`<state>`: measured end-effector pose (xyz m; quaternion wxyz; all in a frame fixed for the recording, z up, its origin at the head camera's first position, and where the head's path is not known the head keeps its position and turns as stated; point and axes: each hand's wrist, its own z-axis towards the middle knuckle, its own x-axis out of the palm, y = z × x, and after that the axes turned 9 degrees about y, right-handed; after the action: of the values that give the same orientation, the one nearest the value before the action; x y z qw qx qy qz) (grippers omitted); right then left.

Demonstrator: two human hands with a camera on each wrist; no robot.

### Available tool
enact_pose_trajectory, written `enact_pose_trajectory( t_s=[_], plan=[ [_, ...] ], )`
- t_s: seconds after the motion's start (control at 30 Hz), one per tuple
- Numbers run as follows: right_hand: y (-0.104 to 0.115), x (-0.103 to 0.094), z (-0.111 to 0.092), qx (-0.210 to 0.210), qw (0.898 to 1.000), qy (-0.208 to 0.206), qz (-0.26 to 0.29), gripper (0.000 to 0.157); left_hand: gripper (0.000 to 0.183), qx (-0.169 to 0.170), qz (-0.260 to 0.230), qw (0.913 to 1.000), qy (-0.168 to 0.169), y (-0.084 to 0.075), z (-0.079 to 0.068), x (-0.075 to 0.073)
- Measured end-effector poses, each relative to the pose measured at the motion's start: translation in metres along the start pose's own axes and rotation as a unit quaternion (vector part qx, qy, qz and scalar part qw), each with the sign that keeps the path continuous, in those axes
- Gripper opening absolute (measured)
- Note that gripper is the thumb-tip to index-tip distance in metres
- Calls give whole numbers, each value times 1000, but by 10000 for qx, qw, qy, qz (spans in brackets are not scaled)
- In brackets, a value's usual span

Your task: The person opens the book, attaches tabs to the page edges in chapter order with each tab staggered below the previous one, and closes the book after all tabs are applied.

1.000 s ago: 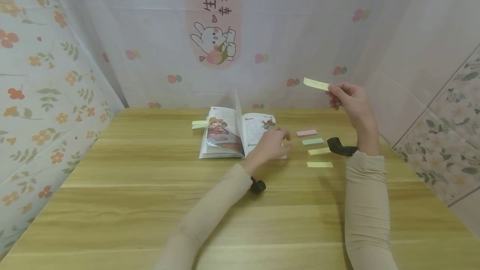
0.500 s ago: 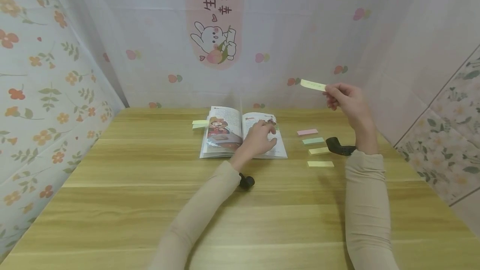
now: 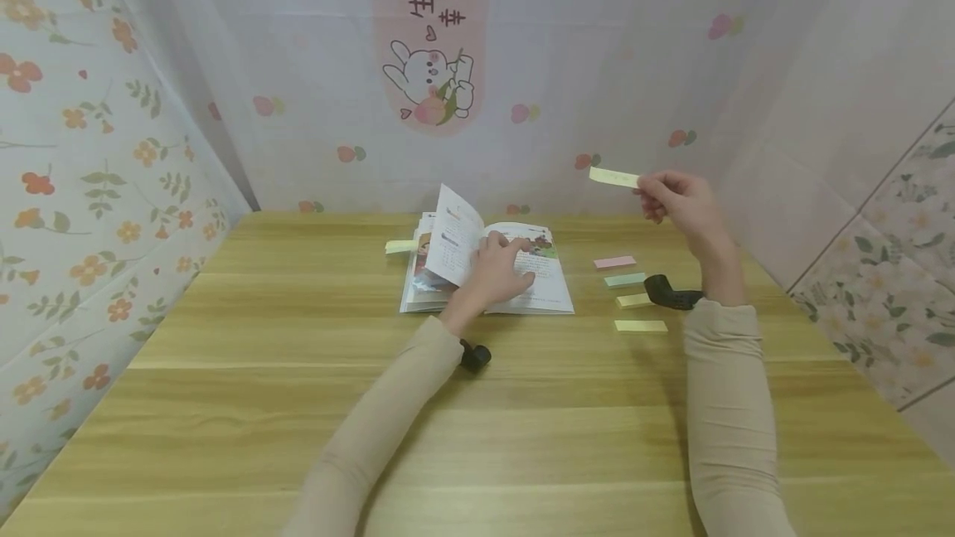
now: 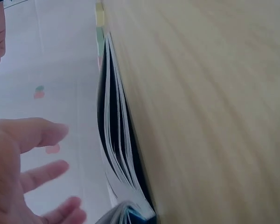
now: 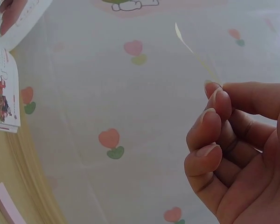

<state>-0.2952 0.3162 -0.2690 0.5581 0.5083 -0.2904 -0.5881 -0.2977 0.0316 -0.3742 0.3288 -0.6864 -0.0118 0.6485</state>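
Note:
An open book (image 3: 535, 284) with printed pages and coloured pictures lies at the back of the table. One page (image 3: 455, 239) stands lifted, leaning left over the left half. My left hand (image 3: 496, 272) is over the middle of the book, fingers spread and loosely bent, beside that raised page. In the left wrist view the fingers (image 4: 42, 177) hang near the book's edge, holding nothing. My right hand (image 3: 682, 201), raised to the right above the table, pinches one end of a pale yellow sticky note strip (image 3: 615, 177). The strip appears nearly edge-on in the right wrist view.
Right of the book lie a pink sticky-note strip (image 3: 614, 262), a green one (image 3: 625, 280) and two yellow ones (image 3: 642, 326). Yellow tabs (image 3: 400, 246) stick out from the book's left edge. A patterned curtain (image 3: 298, 65) hangs behind the wooden table (image 3: 567, 437).
My left hand has moved left across the right page towards the book's middle. A page has swung up and over to the left. The right hand with the strip has shifted slightly left.

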Motion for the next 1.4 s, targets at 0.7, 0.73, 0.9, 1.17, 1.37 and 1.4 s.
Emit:
enact_pose_trajectory(
  t_s=[0.7, 0.73, 0.9, 1.17, 1.37, 1.4],
  plan=[
    [-12, 4, 5, 228, 9972, 340, -626, 21, 59, -490, 396, 9947, 814, 9, -6, -4],
    [-15, 5, 6, 289, 9962, 391, -726, 22, 59, -441, 409, 9945, 852, 10, -7, -4],
    [-28, 10, 9, 616, 9892, 716, -1117, 25, 56, -215, 539, 9929, 1039, 10, -9, -5],
    [-17, 27, 1, 870, 9799, 1184, -1346, 25, 53, -155, 477, 9932, 1048, 10, -12, -5],
    [-33, 28, 2, 912, 9735, 1389, -1570, 26, 53, -100, 418, 9935, 1057, 10, -13, -4],
    [-38, 28, 3, 929, 9727, 1408, -1593, 27, 53, -86, 423, 9934, 1066, 11, -13, -4]
  ],
)
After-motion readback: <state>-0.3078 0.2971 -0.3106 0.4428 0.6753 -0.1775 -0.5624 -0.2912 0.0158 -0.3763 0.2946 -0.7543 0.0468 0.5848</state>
